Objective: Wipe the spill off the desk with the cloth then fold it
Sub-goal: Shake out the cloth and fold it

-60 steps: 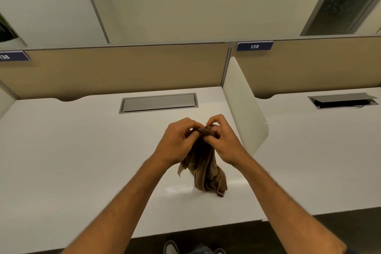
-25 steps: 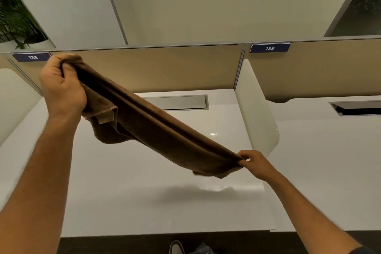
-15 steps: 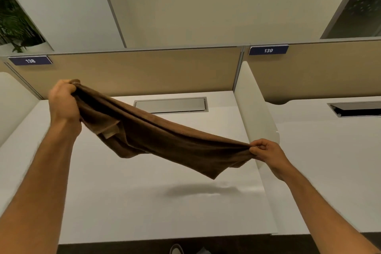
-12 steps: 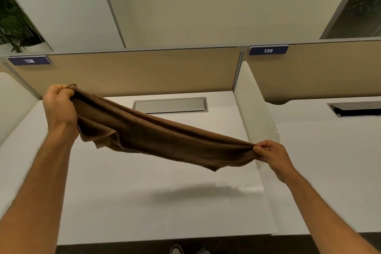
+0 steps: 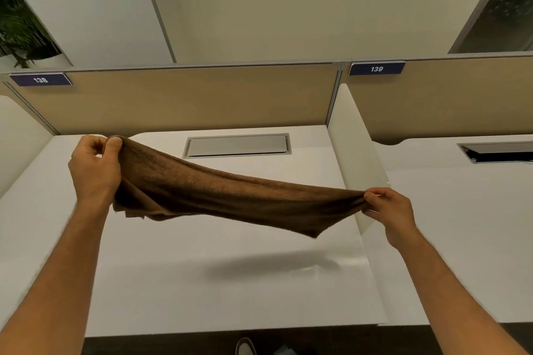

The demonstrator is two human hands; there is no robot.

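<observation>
A brown cloth (image 5: 230, 196) hangs stretched in the air above the white desk (image 5: 202, 282), running from upper left down to the right. My left hand (image 5: 93, 170) pinches its left end, with loose folds bunched below the fist. My right hand (image 5: 388, 207) pinches the right end beside the white divider. The cloth's shadow falls on the desk beneath it, and a faint glossy patch (image 5: 331, 264) shows at the shadow's right end.
A white side divider (image 5: 354, 153) stands upright on the right of the desk. A grey cable flap (image 5: 238, 145) is set into the desk's back. Tan partition panels (image 5: 187, 98) with number plates close off the rear. A neighbouring desk (image 5: 461, 225) lies to the right.
From bunched between both hands, the cloth was pulled out wide. In the last half second my left hand has dropped a little and the cloth hangs flatter and more level.
</observation>
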